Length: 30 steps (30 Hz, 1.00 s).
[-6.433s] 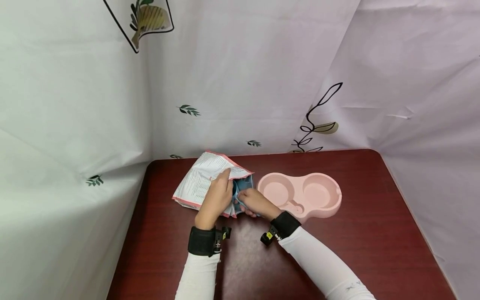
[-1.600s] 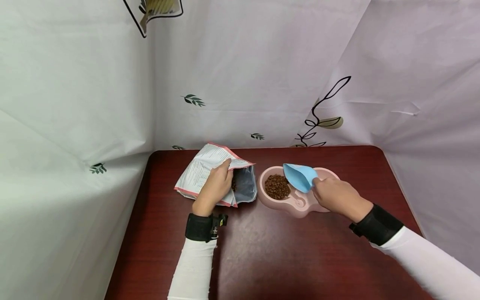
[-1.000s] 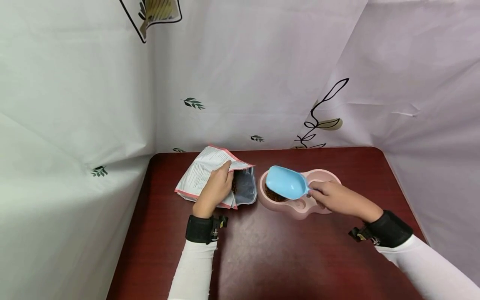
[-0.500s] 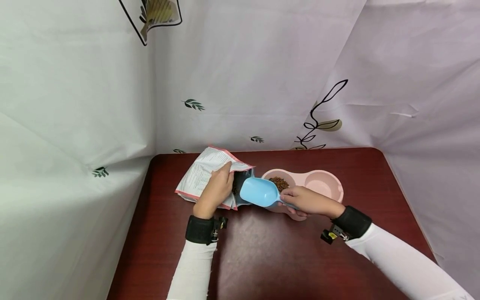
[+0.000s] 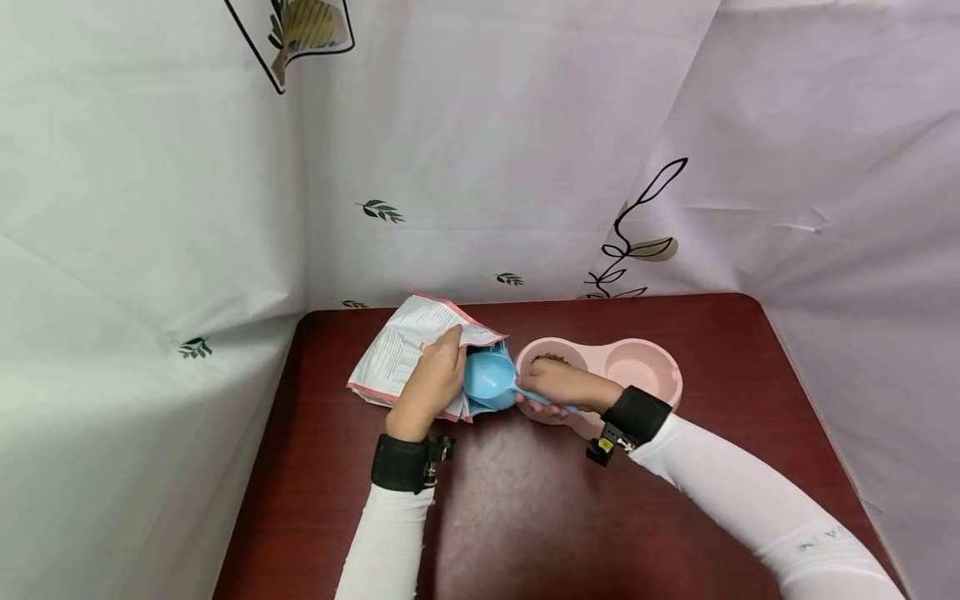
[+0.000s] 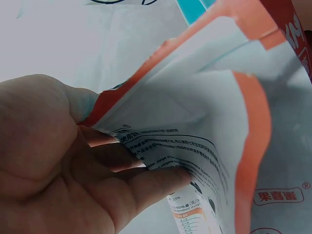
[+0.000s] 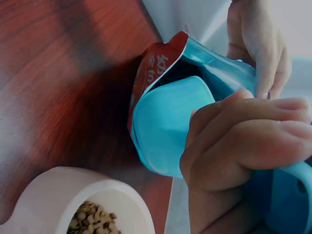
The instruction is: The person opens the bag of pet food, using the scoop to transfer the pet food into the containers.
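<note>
Lettering on the bag I hold, as seen from my left wrist: at lower right, an outlined brand mark reads 果喜蜜, with the sign ® above its right end; at bottom centre, "25%" stands over the fragment "mended daily", below which a printed chart lists ranges including 1–2, 2–3 and 3–4. Left of centre, a dark heading begins 使用; the small lines beneath are mostly too distorted by the fold for me to read. At upper right, white script on red is cut off by the frame. From my right wrist, white characters on the bag's red panel, upper centre, are unclear to me. In the head view, at lower right, dark letters on my right sleeve are illegible.
</note>
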{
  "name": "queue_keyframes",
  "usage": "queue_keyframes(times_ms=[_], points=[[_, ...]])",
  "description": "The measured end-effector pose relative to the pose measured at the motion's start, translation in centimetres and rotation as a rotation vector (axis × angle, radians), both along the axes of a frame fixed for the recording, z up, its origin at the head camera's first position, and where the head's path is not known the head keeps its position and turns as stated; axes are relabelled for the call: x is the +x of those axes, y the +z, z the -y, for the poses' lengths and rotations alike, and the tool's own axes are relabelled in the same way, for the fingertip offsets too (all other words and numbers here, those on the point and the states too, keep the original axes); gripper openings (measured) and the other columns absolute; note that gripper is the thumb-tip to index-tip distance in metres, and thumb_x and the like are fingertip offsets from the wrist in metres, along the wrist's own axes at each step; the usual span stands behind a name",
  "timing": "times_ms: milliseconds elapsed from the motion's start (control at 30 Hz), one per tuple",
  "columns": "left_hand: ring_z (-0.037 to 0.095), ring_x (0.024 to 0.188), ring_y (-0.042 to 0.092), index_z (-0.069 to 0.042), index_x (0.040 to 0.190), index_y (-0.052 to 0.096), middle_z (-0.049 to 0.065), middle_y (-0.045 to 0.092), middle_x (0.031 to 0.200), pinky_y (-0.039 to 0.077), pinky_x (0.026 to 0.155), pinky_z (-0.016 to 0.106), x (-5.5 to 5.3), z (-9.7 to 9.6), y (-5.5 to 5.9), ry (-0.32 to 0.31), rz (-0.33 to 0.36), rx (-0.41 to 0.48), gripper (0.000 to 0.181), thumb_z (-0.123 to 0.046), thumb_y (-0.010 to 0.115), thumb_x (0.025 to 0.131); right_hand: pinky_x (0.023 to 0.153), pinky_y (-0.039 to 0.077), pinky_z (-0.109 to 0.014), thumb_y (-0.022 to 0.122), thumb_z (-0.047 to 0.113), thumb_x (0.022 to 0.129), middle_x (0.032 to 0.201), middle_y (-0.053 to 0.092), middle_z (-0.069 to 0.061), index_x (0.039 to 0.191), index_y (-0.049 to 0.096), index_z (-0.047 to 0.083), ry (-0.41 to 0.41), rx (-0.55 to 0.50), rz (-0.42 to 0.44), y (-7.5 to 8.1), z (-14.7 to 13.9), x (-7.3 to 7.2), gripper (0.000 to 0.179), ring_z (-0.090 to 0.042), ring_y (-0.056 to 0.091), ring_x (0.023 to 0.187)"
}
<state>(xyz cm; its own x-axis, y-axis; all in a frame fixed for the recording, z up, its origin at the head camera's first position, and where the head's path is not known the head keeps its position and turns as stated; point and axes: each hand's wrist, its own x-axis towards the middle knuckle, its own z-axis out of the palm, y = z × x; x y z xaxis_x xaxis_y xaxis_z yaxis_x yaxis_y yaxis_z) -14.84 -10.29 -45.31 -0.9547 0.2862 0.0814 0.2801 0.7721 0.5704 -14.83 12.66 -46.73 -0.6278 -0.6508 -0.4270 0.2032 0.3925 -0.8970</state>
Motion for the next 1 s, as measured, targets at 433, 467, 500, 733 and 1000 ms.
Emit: queue_keyframes(times_ms=[433,467,500,733,1000], points=[[0.035,0.131,0.046,0.011,0.140,0.043,0.029,0.050,0.140,0.042,0.106,0.048,0.1,-0.3,0.0,-0.015,-0.026,0.000,0.042,-0.007,0.040,0.102,0.033,0.031,-0.018,0.037,0.017,0.104,0.058,0.047,0.000,0.100,0.060,-0.016,-0.016,0.069,0.085,-0.9,2.7,-1.7,0.041,-0.006,0.034,0.037],[0.034,0.131,0.046,0.011,0.140,0.043,0.029,0.051,0.139,0.042,0.106,0.048,0.1,-0.3,0.0,-0.014,-0.025,0.000,0.042,-0.007,0.040,0.102,0.033,0.032,-0.018,0.037,0.017,0.104,0.058,0.047,0.000,0.103,0.060,-0.018,-0.018,0.063,0.089,-1.0,2.9,-1.8,0.042,-0.006,0.034,0.037],[0.034,0.131,0.046,0.011,0.140,0.043,0.029,0.051,0.139,0.042,0.106,0.048,0.1,-0.4,-0.1,-0.015,-0.023,0.001,0.042,-0.008,0.040,0.102,0.033,0.032,-0.018,0.037,0.017,0.104,0.058,0.047,0.000,0.105,0.059,-0.019,-0.021,0.054,0.100,-1.0,3.0,-1.8,0.043,-0.006,0.034,0.037],[0.035,0.129,0.047,0.010,0.140,0.043,0.029,0.052,0.138,0.044,0.104,0.048,0.0,-0.5,-0.5,-0.009,-0.018,-0.027,0.042,-0.008,0.039,0.102,0.034,0.030,-0.019,0.037,0.017,0.105,0.059,0.046,-0.002,0.103,0.061,-0.018,-0.063,0.019,0.109,-1.8,3.9,-1.7,0.042,-0.006,0.032,0.037],[0.035,0.125,0.051,0.009,0.140,0.044,0.027,0.054,0.136,0.049,0.098,0.049,0.1,-0.4,-0.4,0.014,-0.029,-0.051,0.042,-0.008,0.041,0.102,0.035,0.030,-0.019,0.035,0.019,0.106,0.061,0.046,-0.003,0.105,0.061,-0.016,-0.069,-0.019,0.014,-3.5,4.9,-1.6,0.044,-0.007,0.032,0.038]])
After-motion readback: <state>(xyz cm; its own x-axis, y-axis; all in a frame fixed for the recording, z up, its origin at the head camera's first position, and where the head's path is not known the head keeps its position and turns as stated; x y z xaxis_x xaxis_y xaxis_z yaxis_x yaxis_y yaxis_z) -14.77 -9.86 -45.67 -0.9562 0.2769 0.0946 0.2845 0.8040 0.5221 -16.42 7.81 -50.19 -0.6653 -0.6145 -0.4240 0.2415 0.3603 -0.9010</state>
